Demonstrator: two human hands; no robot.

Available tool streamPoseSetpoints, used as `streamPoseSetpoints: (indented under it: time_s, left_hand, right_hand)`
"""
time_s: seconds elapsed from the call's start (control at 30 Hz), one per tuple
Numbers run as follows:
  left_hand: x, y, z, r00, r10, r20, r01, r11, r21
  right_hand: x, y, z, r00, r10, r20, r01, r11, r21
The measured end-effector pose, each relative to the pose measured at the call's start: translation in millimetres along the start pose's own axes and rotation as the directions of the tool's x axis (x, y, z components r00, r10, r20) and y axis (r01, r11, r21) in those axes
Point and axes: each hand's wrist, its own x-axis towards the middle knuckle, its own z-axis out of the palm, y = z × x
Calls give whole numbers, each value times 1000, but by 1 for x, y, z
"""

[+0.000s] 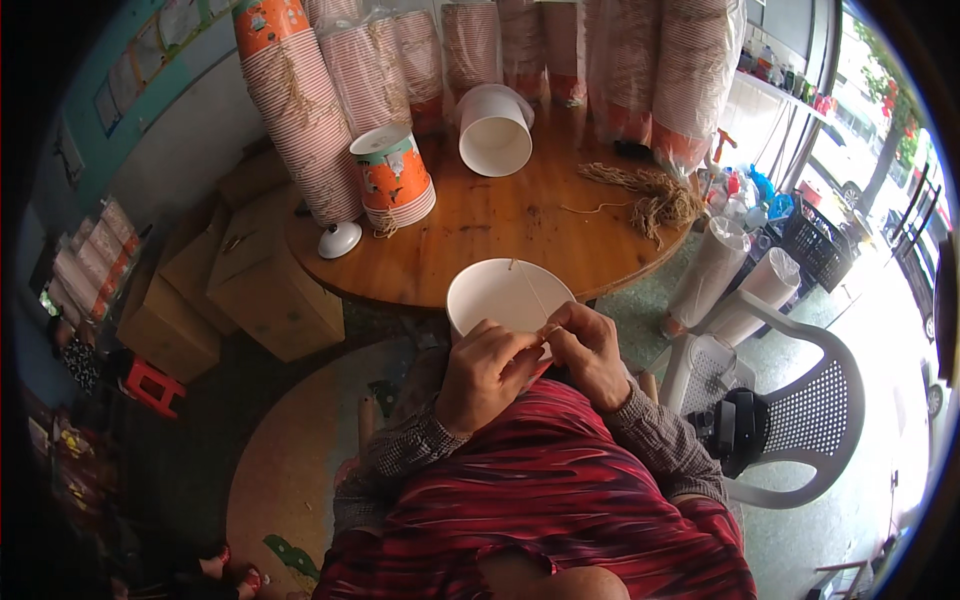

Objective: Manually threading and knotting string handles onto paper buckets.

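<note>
A white-lined paper bucket (490,287) rests in my lap, its mouth tipped up, close to the table's near edge. A thin length of twine (527,283) runs from its far rim across the opening to my fingers. My left hand (482,375) is closed in a pinch at the near rim. Beside it my right hand (588,352) pinches the same twine, with the fingertips of both hands almost meeting. The exact spot where the twine passes between the fingers is partly hidden.
On the round wooden table (500,220) stand tall bucket stacks (300,110), an orange bucket (392,180), a bucket on its side (495,145), a white lid (339,240) and a twine bundle (660,200). Cardboard boxes (270,290) sit left, a plastic chair (835,400) right.
</note>
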Motion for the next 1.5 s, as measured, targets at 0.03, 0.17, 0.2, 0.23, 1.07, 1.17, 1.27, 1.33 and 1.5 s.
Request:
streamPoseSetpoints:
  time_s: [0.03,0.17,0.2,0.23,1.07,1.17,1.27,1.33,1.5]
  left_hand:
    - [0,0,0,1000,-2,1,2,1000,-1]
    - [-3,-3,0,983,-171,62,177,975,-132]
    - [-3,-5,-1,954,-284,98,300,920,-250]
    - [-2,-9,-4,934,-318,166,355,887,-297]
    - [0,-16,-1,799,-439,411,601,607,-520]
    - [1,-15,0,834,-426,350,550,685,-478]
    - [-2,-20,4,877,-422,228,480,789,-385]
    - [-3,-24,4,950,-285,128,306,932,-195]
    - [-3,-26,5,964,-256,72,266,943,-203]
  right_hand:
    - [0,0,-2,1000,13,25,-12,999,-34]
    - [5,-12,-14,985,57,165,-75,992,102]
    - [9,-14,-18,986,14,165,-40,987,154]
    - [13,-15,-21,986,-29,163,-5,979,205]
    - [5,8,-16,931,-302,205,348,905,-245]
    - [7,15,-15,964,-247,101,260,954,-146]
    - [10,21,-15,962,-272,10,268,942,-203]
    - [12,21,-14,896,-445,7,428,857,-289]
    - [10,3,-16,864,-500,-64,445,816,-370]
